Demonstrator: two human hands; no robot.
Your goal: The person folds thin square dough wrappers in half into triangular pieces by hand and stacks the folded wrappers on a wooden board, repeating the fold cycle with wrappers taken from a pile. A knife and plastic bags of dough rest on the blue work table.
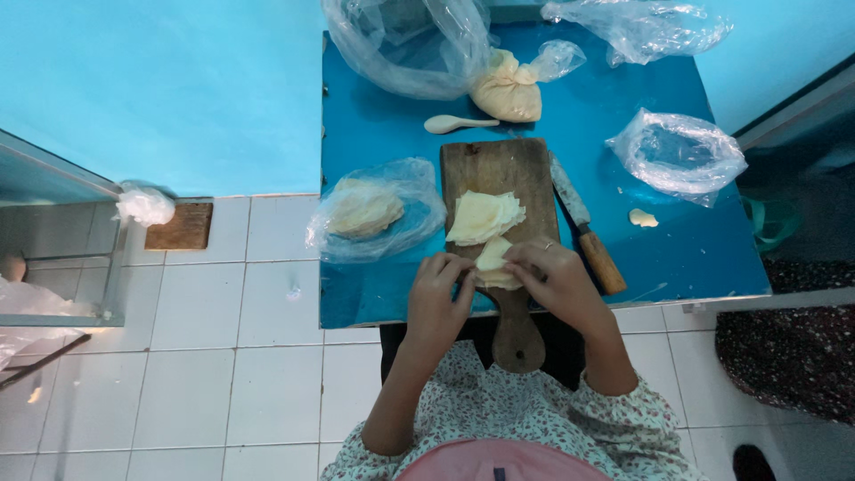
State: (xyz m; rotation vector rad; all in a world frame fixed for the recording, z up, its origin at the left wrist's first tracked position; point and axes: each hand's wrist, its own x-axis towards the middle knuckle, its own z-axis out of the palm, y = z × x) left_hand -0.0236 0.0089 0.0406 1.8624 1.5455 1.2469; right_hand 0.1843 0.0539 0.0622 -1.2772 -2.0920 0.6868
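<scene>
Two bare hands meet at the lower centre of the frame over a bright blue table [374, 134] that fills the upper middle. On it, at centre, lies a wooden cutting board [499, 169] with its handle pointing down toward the person. A stack of pale square wrappers [484, 216] sits on the board's lower half. Just below the stack, the left hand [436, 298] and the right hand [557, 281] pinch a single folded wrapper [492, 264] between closed fingertips from either side. A large clear plastic bag [405, 44] stands at the top of the frame, with a tied bag of pale filling [508, 89] beside it. Another bag of wrappers [370, 209] lies left of the board, and an open bag [677, 151] rests at right. A wooden-handled knife [583, 227] lies along the board's right edge, close to the right hand. A pale spoon [454, 123] sits above the board.
</scene>
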